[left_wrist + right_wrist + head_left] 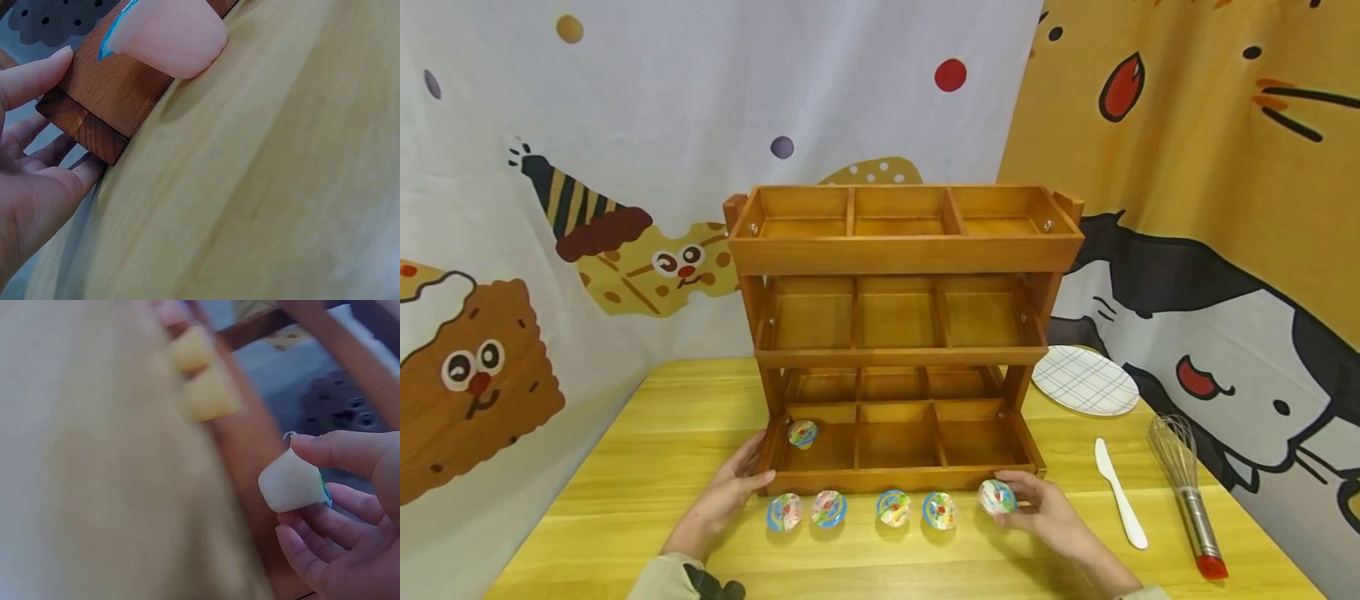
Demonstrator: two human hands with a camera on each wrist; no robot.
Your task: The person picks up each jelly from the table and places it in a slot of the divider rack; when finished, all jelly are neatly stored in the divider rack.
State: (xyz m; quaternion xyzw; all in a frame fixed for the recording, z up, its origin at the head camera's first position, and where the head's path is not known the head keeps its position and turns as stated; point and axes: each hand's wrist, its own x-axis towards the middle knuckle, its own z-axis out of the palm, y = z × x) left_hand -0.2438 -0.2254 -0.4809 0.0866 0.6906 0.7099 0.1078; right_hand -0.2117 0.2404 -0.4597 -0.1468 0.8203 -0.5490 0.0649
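Note:
A wooden three-tier rack (906, 482) with divided compartments stands on the table. At its lower left front corner, my left hand (722, 496) holds the end, thumb against the front board and fingers round the side. My right hand (1047, 518) pinches a white jelly cup (997, 497) between thumb and fingers, just in front of the rack's lower right corner. Left of it, two yellowish jelly cups (939, 511) and two pink jelly cups (785, 512) line the rack's front. Another jelly cup (802, 433) lies in the bottom tier's left compartment.
Right of the rack lie a white plastic knife (1122, 493), a whisk (1186, 492) with a red handle end, and a checked plate (1086, 381) behind them. Printed curtains (700, 100) hang behind and along the sides of the wooden table (617, 475).

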